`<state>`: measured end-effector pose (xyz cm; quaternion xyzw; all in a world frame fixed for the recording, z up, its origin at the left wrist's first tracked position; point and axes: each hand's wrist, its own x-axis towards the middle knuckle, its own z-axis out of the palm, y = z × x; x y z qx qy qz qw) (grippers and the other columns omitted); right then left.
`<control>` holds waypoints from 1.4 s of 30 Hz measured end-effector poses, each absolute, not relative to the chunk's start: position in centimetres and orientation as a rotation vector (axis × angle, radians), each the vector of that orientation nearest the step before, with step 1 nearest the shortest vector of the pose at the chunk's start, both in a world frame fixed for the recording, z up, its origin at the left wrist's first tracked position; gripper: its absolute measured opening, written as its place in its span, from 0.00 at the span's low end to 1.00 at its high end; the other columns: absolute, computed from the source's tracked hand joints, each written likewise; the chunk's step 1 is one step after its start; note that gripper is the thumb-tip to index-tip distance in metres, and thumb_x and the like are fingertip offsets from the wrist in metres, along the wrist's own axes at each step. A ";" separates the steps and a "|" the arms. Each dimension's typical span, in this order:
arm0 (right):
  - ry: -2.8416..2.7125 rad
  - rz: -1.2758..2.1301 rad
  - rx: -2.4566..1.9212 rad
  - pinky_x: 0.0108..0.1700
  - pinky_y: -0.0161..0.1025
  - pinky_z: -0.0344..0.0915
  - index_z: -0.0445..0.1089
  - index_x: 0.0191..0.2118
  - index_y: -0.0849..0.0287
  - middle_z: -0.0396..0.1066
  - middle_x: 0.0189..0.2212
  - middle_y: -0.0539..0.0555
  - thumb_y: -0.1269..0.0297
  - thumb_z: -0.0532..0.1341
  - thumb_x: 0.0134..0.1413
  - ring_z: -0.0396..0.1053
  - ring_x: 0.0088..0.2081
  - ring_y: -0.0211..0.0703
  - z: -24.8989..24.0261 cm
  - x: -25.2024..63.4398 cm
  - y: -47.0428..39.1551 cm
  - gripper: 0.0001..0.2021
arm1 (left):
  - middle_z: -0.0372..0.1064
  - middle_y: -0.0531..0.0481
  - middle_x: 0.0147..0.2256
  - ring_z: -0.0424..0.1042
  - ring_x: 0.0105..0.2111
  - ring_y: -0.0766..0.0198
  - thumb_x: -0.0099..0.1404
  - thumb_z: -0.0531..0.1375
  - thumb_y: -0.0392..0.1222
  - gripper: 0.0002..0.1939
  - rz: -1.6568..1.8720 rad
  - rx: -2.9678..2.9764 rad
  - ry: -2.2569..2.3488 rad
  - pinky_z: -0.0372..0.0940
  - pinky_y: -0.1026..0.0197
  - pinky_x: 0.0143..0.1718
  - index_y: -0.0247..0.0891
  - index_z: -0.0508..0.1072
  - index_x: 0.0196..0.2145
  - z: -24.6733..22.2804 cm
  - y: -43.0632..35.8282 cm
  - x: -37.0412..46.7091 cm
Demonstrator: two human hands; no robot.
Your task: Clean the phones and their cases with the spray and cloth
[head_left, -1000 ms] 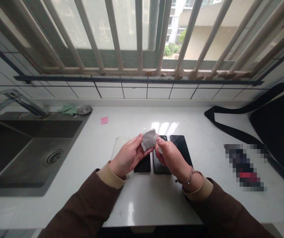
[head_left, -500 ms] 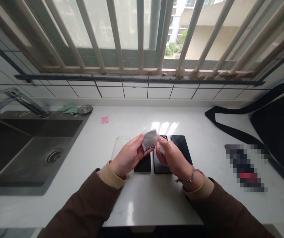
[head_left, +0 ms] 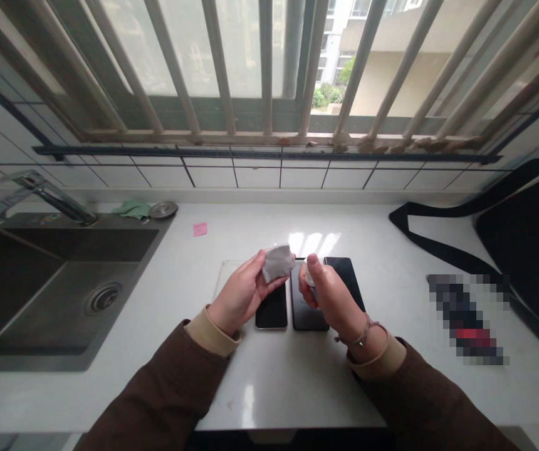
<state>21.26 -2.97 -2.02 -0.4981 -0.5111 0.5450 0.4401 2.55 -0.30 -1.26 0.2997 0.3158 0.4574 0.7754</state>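
Observation:
A folded grey cloth [head_left: 277,262] is pinched in my left hand [head_left: 245,288], thumb on top and fingers beneath. My right hand [head_left: 328,288] is closed around a small white object [head_left: 309,275], mostly hidden by the fingers, with the thumb pointing up. A small gap separates the two hands. Beneath them on the counter lie a black-screened phone [head_left: 272,312], a dark phone-like slab [head_left: 308,316] and another dark slab [head_left: 345,272], side by side. Partly behind my left hand is a clear, thin-edged phone case [head_left: 225,270].
To the left is a sink [head_left: 62,300] with a faucet [head_left: 62,197], a green cloth [head_left: 132,209] and a metal drain strainer [head_left: 163,210]. A pink sticky note [head_left: 200,229] lies on the white counter [head_left: 260,388]. At right are a black strapped bag [head_left: 528,238] and a pixelated item [head_left: 469,319].
My hands have drawn apart slightly. The cloth has shifted a little left with my left hand, while my right thumb has lifted upright and more of the white object shows.

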 end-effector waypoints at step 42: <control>-1.483 0.878 -1.358 0.47 0.42 0.69 0.78 0.57 0.60 0.81 0.44 0.58 0.46 0.61 0.68 0.75 0.44 0.47 -1.9 24.7 7.4 0.25 | 0.82 0.27 0.49 0.85 0.44 0.49 0.81 0.56 0.46 0.19 0.874 0.636 0.984 0.82 0.51 0.41 0.27 0.79 0.53 -0.1 0.1 2.1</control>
